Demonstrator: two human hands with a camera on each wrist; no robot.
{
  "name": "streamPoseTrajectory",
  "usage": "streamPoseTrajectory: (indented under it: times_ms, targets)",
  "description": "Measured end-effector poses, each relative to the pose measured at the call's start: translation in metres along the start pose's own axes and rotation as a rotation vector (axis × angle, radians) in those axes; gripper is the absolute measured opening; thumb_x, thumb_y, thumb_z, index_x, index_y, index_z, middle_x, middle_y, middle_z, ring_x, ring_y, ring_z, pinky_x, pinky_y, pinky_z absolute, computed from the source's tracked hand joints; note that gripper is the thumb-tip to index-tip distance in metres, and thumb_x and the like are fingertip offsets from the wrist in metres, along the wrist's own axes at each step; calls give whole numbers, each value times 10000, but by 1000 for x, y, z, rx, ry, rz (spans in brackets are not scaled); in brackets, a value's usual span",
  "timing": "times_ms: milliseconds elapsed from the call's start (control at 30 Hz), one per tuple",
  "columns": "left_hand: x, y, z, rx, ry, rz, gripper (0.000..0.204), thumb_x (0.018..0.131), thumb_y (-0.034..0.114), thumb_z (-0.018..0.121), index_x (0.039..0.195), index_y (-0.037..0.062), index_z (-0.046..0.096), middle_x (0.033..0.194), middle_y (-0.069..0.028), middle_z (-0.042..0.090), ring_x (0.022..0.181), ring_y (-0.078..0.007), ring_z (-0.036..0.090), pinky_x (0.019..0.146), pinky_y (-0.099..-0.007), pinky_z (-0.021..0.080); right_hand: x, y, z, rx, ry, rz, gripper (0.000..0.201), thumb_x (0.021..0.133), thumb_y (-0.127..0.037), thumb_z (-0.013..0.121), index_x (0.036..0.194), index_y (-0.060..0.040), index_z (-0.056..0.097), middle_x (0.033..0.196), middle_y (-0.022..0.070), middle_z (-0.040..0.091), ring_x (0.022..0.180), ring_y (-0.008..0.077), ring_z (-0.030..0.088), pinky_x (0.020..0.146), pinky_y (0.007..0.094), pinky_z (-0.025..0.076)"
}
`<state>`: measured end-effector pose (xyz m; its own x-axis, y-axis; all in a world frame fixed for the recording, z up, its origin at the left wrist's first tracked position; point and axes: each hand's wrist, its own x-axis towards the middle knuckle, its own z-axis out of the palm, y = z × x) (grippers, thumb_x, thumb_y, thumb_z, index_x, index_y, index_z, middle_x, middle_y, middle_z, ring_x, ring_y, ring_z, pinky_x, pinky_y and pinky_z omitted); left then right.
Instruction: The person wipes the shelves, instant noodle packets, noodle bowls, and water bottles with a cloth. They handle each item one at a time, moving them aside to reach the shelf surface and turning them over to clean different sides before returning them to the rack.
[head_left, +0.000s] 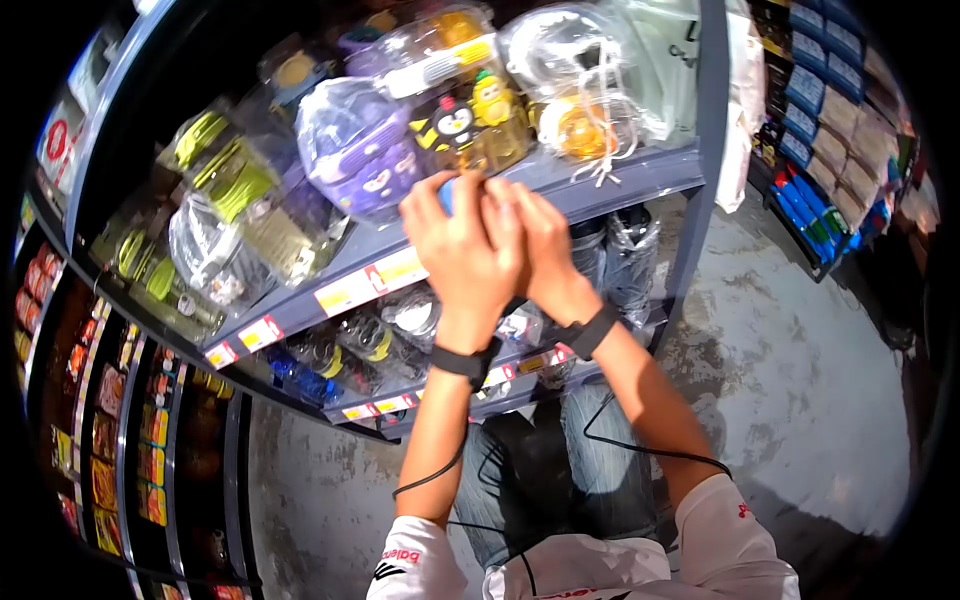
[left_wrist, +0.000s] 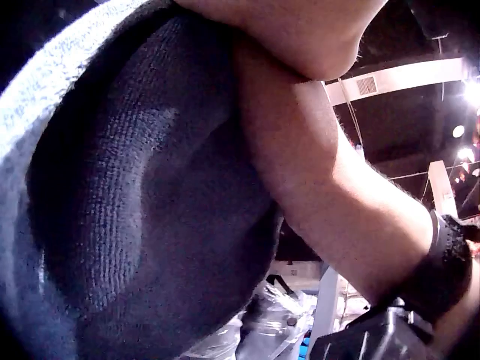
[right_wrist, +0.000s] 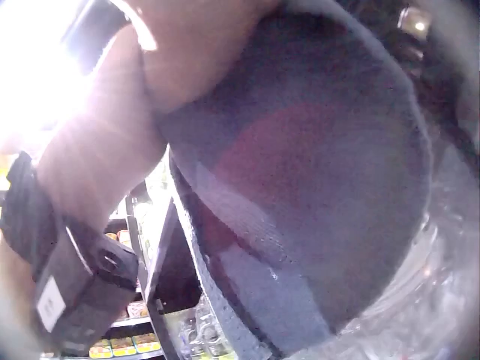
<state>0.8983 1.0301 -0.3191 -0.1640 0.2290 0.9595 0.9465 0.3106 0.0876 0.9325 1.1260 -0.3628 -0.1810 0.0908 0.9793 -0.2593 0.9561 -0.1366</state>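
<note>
In the head view, my left hand (head_left: 462, 245) and right hand (head_left: 537, 235) are close together in front of the upper shelf, fingers curled round something mostly hidden. A small blue patch (head_left: 447, 194) of it shows at the left hand's fingers. Dark blue-grey cloth (left_wrist: 180, 187) fills much of the left wrist view, beneath a hand (left_wrist: 300, 34). The right wrist view has similar cloth (right_wrist: 322, 180), with a pale edge and a reddish area, against a hand (right_wrist: 199, 49). Finger contact is partly hidden.
Behind the hands, a purple wrapped bag (head_left: 362, 160), yellow-green bottles (head_left: 232, 185) and a clear wrapped item with white cords (head_left: 585, 125) crowd the shelf. Its front edge (head_left: 625, 190) runs below them. More bottles (head_left: 375, 345) stand lower down. Blue packs (head_left: 805, 210) sit on a right-hand rack.
</note>
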Motion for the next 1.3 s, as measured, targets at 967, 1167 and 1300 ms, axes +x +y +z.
streamPoseTrajectory:
  times_ms: [967,1167,1300]
  targets:
    - [-18,-112,-122,208,281,-61,557,866,92,763,1358,5,515,1311,-176,548,1200,-317,541,985,-425,453,11,-102,60,-80,-39,180,733,673,-288,847,1307,-53,564,1231,169,590,1071,371,598,861,470,491]
    - [0,-138,-115,215,323,-266,793,835,223,873,1470,47,432,1241,-143,542,1084,-279,563,878,-394,485,8,-95,52,17,-91,179,812,632,-250,885,1338,-54,536,1254,171,568,1101,363,595,911,461,510]
    - [-2,-146,-106,223,333,-283,698,862,257,850,1417,26,495,1199,-162,553,1110,-311,553,912,-426,466,10,-93,49,26,-114,164,801,650,-234,880,1344,-39,531,1247,186,571,1114,374,597,920,459,512]
